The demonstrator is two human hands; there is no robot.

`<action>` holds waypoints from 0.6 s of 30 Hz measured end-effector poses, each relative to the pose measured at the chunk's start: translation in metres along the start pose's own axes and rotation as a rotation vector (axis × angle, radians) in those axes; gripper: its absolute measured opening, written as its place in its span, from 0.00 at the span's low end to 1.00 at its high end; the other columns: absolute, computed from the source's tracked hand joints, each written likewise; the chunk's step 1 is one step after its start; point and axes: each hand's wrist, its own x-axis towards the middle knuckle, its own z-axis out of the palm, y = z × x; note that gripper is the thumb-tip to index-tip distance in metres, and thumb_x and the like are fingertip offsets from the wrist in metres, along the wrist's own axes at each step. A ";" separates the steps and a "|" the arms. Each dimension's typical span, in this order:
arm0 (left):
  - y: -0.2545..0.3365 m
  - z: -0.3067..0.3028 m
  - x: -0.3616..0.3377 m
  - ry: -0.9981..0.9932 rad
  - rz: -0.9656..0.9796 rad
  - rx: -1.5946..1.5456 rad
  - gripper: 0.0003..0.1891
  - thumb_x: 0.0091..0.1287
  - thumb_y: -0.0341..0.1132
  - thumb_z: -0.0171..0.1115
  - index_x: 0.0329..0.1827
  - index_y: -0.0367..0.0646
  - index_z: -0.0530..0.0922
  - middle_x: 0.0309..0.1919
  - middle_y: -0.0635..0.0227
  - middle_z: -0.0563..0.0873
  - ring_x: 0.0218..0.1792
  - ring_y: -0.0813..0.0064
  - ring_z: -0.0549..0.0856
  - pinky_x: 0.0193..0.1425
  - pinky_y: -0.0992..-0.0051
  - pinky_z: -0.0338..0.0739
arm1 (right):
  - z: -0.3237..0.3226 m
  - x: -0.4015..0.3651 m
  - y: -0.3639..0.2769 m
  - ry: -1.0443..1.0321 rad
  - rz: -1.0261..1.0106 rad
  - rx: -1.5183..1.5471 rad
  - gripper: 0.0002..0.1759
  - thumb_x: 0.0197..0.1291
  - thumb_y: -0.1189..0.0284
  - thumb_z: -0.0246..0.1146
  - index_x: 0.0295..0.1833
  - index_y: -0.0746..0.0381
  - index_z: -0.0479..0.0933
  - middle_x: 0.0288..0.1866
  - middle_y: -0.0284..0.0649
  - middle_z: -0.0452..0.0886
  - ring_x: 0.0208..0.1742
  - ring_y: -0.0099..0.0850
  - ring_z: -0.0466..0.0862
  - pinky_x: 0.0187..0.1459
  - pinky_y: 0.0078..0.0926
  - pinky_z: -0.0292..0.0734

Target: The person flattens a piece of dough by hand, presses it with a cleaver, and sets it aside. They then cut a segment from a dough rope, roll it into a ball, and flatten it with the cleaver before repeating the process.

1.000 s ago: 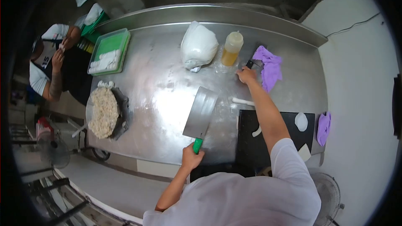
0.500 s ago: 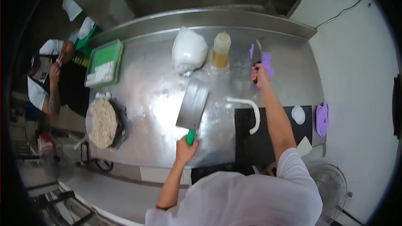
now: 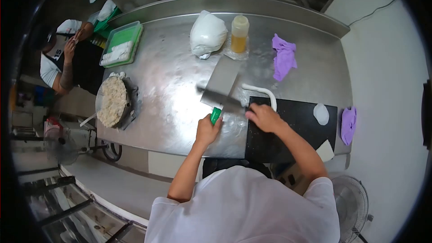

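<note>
My left hand [image 3: 208, 130] is closed round the green handle of a cleaver [image 3: 223, 77], its broad blade pointing away from me over the steel table. My right hand [image 3: 264, 117] grips a knife [image 3: 232, 104] by its dark handle. The knife's blade is smeared by motion and lies across the lower part of the cleaver blade in this view. Just beyond my right hand, a white rope of dough [image 3: 262, 90] bends from the table onto a black board [image 3: 294, 141]. A flat, round white piece of dough [image 3: 321, 114] rests on the board's right side.
At the back are a white bag [image 3: 208, 33], a bottle of yellow liquid [image 3: 239, 36] and a purple cloth [image 3: 284, 56]. Leftward stand a bowl of pale, crumbly mixture [image 3: 112, 101] and a green tray [image 3: 132, 31] of white rolls. Another person [image 3: 67, 58] is beyond the table's left edge.
My right hand has come from the purple cloth at the back with the knife, down and left to the cleaver. The cleaver has shifted slightly up and right in view.
</note>
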 end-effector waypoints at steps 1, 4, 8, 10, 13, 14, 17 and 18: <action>-0.002 0.000 -0.005 0.028 -0.009 0.049 0.22 0.72 0.46 0.66 0.35 0.30 0.81 0.23 0.42 0.83 0.28 0.43 0.86 0.36 0.54 0.78 | -0.007 0.008 0.003 0.051 0.022 0.033 0.25 0.75 0.52 0.57 0.47 0.67 0.77 0.38 0.61 0.85 0.43 0.64 0.84 0.46 0.59 0.77; -0.005 0.002 -0.018 0.101 0.004 -0.001 0.21 0.71 0.45 0.66 0.34 0.30 0.81 0.23 0.41 0.84 0.29 0.41 0.86 0.37 0.52 0.78 | -0.020 0.009 -0.012 0.068 0.034 0.028 0.26 0.74 0.50 0.58 0.48 0.66 0.77 0.37 0.61 0.85 0.43 0.64 0.84 0.47 0.59 0.78; -0.016 0.003 -0.018 0.151 0.060 0.063 0.20 0.70 0.43 0.66 0.37 0.28 0.80 0.27 0.37 0.85 0.33 0.36 0.87 0.41 0.48 0.80 | -0.022 0.005 -0.022 -0.147 -0.116 -0.136 0.26 0.73 0.48 0.58 0.47 0.64 0.78 0.35 0.60 0.84 0.42 0.62 0.85 0.46 0.57 0.79; 0.001 -0.002 -0.022 0.121 -0.002 0.051 0.18 0.70 0.41 0.66 0.38 0.28 0.80 0.28 0.36 0.86 0.34 0.36 0.87 0.42 0.47 0.80 | -0.022 0.023 -0.007 0.007 -0.030 -0.072 0.27 0.73 0.47 0.58 0.46 0.64 0.78 0.34 0.61 0.84 0.42 0.62 0.85 0.46 0.58 0.78; -0.002 0.004 -0.024 0.108 -0.037 0.041 0.19 0.70 0.42 0.66 0.39 0.28 0.80 0.29 0.35 0.85 0.34 0.35 0.87 0.42 0.47 0.80 | -0.030 0.018 -0.023 -0.055 -0.049 -0.113 0.28 0.74 0.48 0.57 0.45 0.66 0.78 0.34 0.62 0.83 0.42 0.62 0.85 0.46 0.58 0.78; -0.004 0.006 -0.024 0.110 -0.037 0.042 0.19 0.70 0.42 0.66 0.39 0.28 0.80 0.29 0.35 0.85 0.34 0.35 0.87 0.42 0.47 0.80 | -0.031 0.011 -0.032 -0.151 -0.086 -0.172 0.28 0.74 0.48 0.57 0.45 0.66 0.78 0.34 0.62 0.84 0.42 0.62 0.85 0.46 0.59 0.78; -0.005 0.006 -0.028 0.153 0.021 0.079 0.18 0.70 0.42 0.66 0.38 0.29 0.80 0.28 0.35 0.85 0.34 0.35 0.86 0.41 0.46 0.80 | -0.031 0.012 -0.028 -0.112 -0.072 -0.190 0.27 0.73 0.48 0.58 0.45 0.65 0.79 0.35 0.60 0.84 0.42 0.60 0.85 0.45 0.58 0.78; 0.003 0.002 -0.029 0.133 0.000 0.046 0.18 0.70 0.42 0.66 0.38 0.29 0.80 0.27 0.36 0.85 0.33 0.35 0.86 0.40 0.46 0.80 | -0.037 0.018 -0.022 -0.038 -0.038 -0.139 0.26 0.73 0.48 0.58 0.46 0.64 0.79 0.36 0.59 0.85 0.42 0.60 0.86 0.46 0.58 0.78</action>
